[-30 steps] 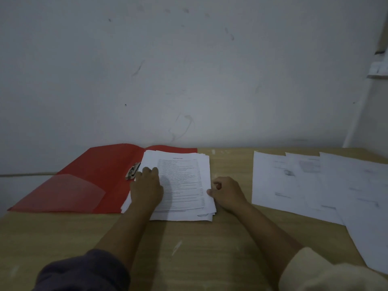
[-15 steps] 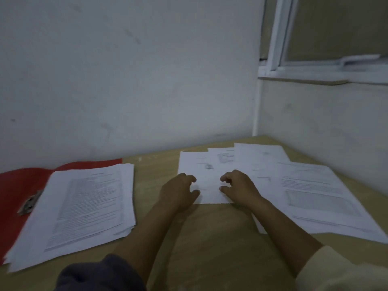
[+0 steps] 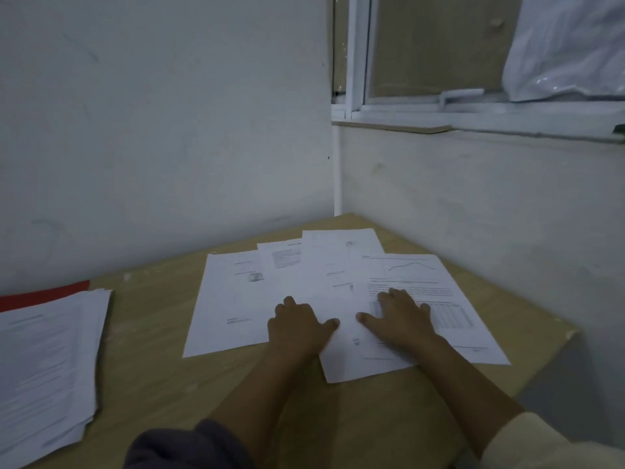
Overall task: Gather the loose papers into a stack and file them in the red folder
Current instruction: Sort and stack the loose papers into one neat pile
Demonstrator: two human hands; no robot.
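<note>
Now both hands, left hand and right hand, lie spread flat atop loose papers.

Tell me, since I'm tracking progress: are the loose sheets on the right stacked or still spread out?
Spread out. The loose sheets lie fanned and overlapping on the table, both hands flat on them.

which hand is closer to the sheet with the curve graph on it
Right. The right hand lies flat on the graph sheet; the left hand rests beside it on neighbouring sheets.

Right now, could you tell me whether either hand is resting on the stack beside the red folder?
No, both the left hand and right hand press the loose papers.
</note>
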